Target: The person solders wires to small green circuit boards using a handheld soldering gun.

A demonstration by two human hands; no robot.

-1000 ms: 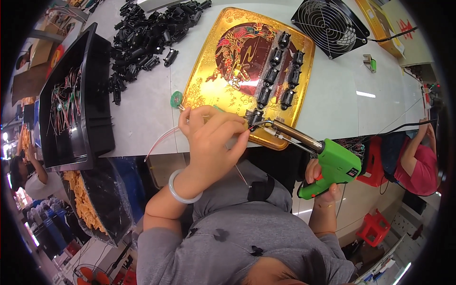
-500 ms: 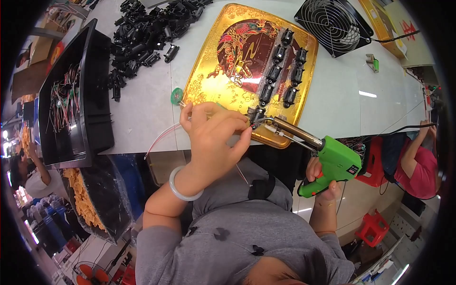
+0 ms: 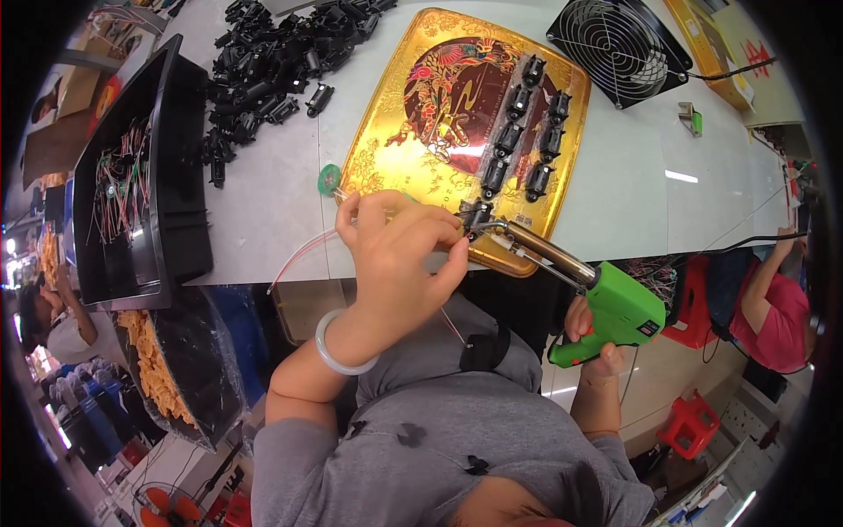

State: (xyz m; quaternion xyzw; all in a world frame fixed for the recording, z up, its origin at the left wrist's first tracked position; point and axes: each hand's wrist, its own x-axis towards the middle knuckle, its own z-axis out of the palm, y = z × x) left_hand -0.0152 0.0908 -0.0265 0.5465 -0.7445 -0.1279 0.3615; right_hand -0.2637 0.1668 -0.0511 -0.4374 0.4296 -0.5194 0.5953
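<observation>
My right hand (image 3: 593, 338) is wrapped round the grip of a green soldering gun (image 3: 625, 303). The gun's metal tip reaches a black plastic holder (image 3: 475, 216) at the lower edge of a gold tray (image 3: 378, 154). My left hand (image 3: 399, 250), closed in a pinch, has its fingertips against that same holder. Thin red-and-white wires (image 3: 303, 252) run under and out of this hand; just where the fingers grip them is hidden. Beside its knuckles, a green disc (image 3: 329, 180) with short leads sticks out past the tray's left edge. More black holders (image 3: 507, 139) stand in two rows on the tray.
A heap of black holders (image 3: 281, 66) lies at the back left. Left of me stands a black bin (image 3: 180, 224) with wired parts. A black fan (image 3: 615, 48) sits at the back right, near a small green-and-metal piece (image 3: 690, 119). Other people work at both sides.
The soldering gun's body has dipped slightly toward me, its tip staying at the holder. My left hand has barely shifted, and the view has moved a little.
</observation>
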